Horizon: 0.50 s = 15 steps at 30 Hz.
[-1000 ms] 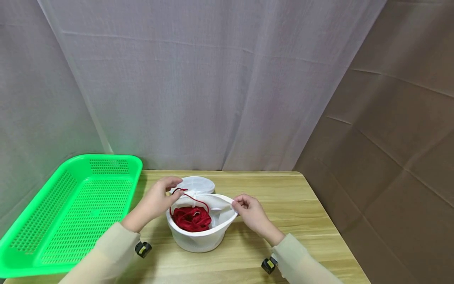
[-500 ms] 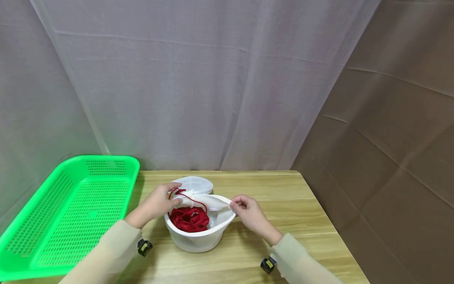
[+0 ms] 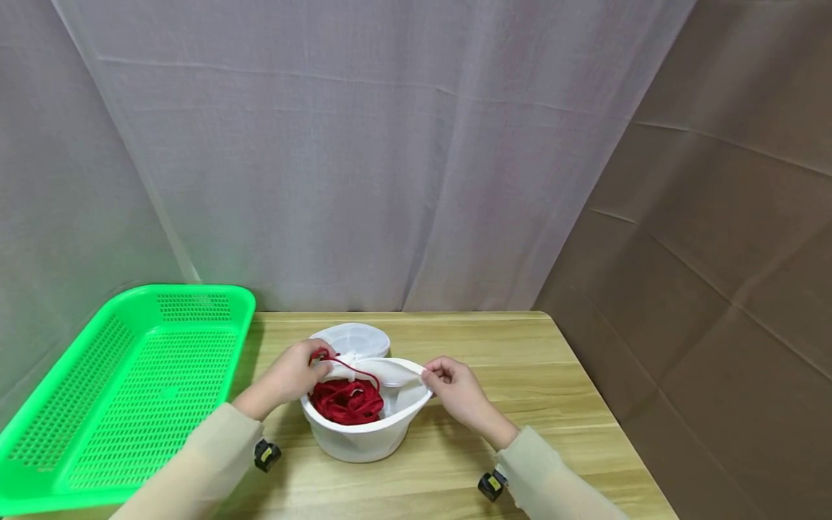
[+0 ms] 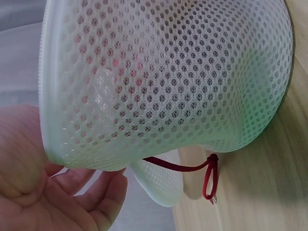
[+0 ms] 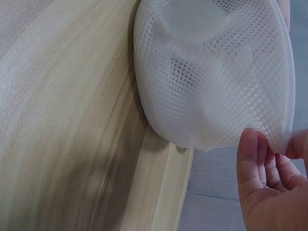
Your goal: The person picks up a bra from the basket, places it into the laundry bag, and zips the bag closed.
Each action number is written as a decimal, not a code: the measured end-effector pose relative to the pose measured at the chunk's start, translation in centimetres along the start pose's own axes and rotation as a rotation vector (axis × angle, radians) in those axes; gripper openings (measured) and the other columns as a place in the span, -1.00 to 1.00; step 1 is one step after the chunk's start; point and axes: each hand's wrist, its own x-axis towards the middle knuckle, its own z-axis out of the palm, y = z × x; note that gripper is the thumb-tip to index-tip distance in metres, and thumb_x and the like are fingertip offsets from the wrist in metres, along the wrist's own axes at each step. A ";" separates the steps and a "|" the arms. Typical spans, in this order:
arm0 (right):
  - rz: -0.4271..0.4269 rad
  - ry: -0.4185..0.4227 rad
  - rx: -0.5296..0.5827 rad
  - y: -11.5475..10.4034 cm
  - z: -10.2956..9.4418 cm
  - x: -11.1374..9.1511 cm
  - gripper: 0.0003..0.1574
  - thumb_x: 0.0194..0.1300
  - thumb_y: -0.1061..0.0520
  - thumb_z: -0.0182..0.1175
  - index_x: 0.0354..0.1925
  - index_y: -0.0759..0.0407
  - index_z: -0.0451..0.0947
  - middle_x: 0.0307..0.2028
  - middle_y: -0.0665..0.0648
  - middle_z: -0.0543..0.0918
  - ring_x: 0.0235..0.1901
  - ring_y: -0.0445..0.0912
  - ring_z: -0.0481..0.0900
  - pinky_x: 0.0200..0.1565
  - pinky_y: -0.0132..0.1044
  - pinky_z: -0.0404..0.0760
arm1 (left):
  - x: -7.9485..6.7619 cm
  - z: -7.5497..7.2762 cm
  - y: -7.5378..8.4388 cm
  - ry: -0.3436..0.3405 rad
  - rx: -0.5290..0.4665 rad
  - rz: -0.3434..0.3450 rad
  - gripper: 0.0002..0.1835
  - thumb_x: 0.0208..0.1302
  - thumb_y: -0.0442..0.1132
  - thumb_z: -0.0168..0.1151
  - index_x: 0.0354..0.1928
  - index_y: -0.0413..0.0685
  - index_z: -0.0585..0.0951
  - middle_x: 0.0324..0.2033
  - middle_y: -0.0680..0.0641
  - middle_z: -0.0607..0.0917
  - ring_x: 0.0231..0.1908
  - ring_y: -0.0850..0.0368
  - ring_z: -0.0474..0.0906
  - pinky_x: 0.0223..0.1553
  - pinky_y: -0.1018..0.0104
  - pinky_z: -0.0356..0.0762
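A white mesh laundry bag with a zipper edge stands upright on the table, its round lid folded back behind it. Bunched inside is a red cloth item, its kind unclear; a thin red cord runs from it over the back rim. In the left wrist view, a knotted loop of red cord hangs outside the mesh. My left hand grips the bag's rim at the back left, fingers outside. On the right, my right hand pinches the rim between thumb and fingers, drawing it to a point.
A large green plastic basket stands at the left of the wooden table. A grey curtain hangs behind, and a brown cloth wall borders the right side.
My left hand has come down onto the bag's rim, and the red cord near it has shifted back over the rim. The right hand keeps its pinch in place.
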 end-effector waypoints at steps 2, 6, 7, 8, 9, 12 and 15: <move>0.003 0.010 -0.001 1.0 0.1 0.4 -0.87 0.34 0.28 0.18 -0.21 0.37 0.57 -0.37 0.26 0.61 -0.42 -0.02 0.54 -0.39 -0.35 0.59 | 0.0 0.0 0.0 0.006 0.004 -0.022 -0.93 0.19 -0.41 0.26 -0.32 -0.09 0.62 -0.38 0.00 0.61 -0.33 0.09 0.46 -0.22 0.17 0.45; 0.000 0.020 -0.011 2.1 0.3 0.9 -0.89 0.33 0.24 0.20 -0.23 0.30 0.59 -0.39 0.18 0.61 -0.44 -0.07 0.54 -0.35 -0.22 0.63 | 0.0 0.1 0.0 0.015 0.002 -0.051 -0.92 0.21 -0.38 0.27 -0.37 -0.04 0.59 -0.44 0.03 0.57 -0.42 0.14 0.44 -0.31 0.23 0.43; -0.004 0.021 -0.014 2.2 0.3 0.9 -0.89 0.33 0.24 0.20 -0.24 0.30 0.59 -0.40 0.17 0.61 -0.44 -0.07 0.54 -0.33 -0.17 0.64 | -0.1 0.1 0.0 0.019 -0.005 -0.057 -0.93 0.22 -0.37 0.27 -0.36 -0.04 0.58 -0.45 0.02 0.56 -0.45 0.14 0.43 -0.33 0.23 0.43; -0.008 0.022 -0.015 2.3 0.3 0.9 -0.90 0.33 0.24 0.20 -0.24 0.29 0.59 -0.41 0.17 0.61 -0.45 -0.07 0.54 -0.32 -0.13 0.64 | -0.1 0.2 0.0 0.021 -0.015 -0.063 -0.93 0.23 -0.37 0.26 -0.35 -0.04 0.58 -0.45 0.02 0.56 -0.49 0.14 0.44 -0.37 0.23 0.45; -0.011 0.021 -0.019 2.3 0.3 1.0 -0.90 0.33 0.24 0.20 -0.24 0.29 0.59 -0.41 0.17 0.61 -0.45 -0.07 0.54 -0.31 -0.09 0.64 | -0.1 0.1 0.0 0.029 -0.018 -0.064 -0.93 0.23 -0.36 0.26 -0.35 -0.04 0.58 -0.44 0.01 0.56 -0.49 0.14 0.44 -0.38 0.23 0.44; -0.016 0.022 -0.020 2.3 0.3 0.9 -0.90 0.33 0.24 0.19 -0.24 0.29 0.59 -0.41 0.16 0.61 -0.45 -0.07 0.54 -0.33 -0.14 0.64 | -0.2 0.1 0.0 0.062 -0.026 -0.057 -0.93 0.23 -0.36 0.26 -0.34 -0.02 0.58 -0.41 0.01 0.59 -0.42 0.11 0.47 -0.33 0.18 0.47; -0.014 0.018 -0.015 1.7 0.4 0.7 -0.88 0.33 0.25 0.19 -0.23 0.32 0.59 -0.40 0.19 0.61 -0.44 -0.06 0.54 -0.38 -0.28 0.61 | -0.2 0.0 0.1 0.102 -0.030 -0.045 -0.94 0.23 -0.32 0.27 -0.34 -0.01 0.58 -0.35 0.01 0.63 -0.25 0.04 0.53 -0.14 0.06 0.50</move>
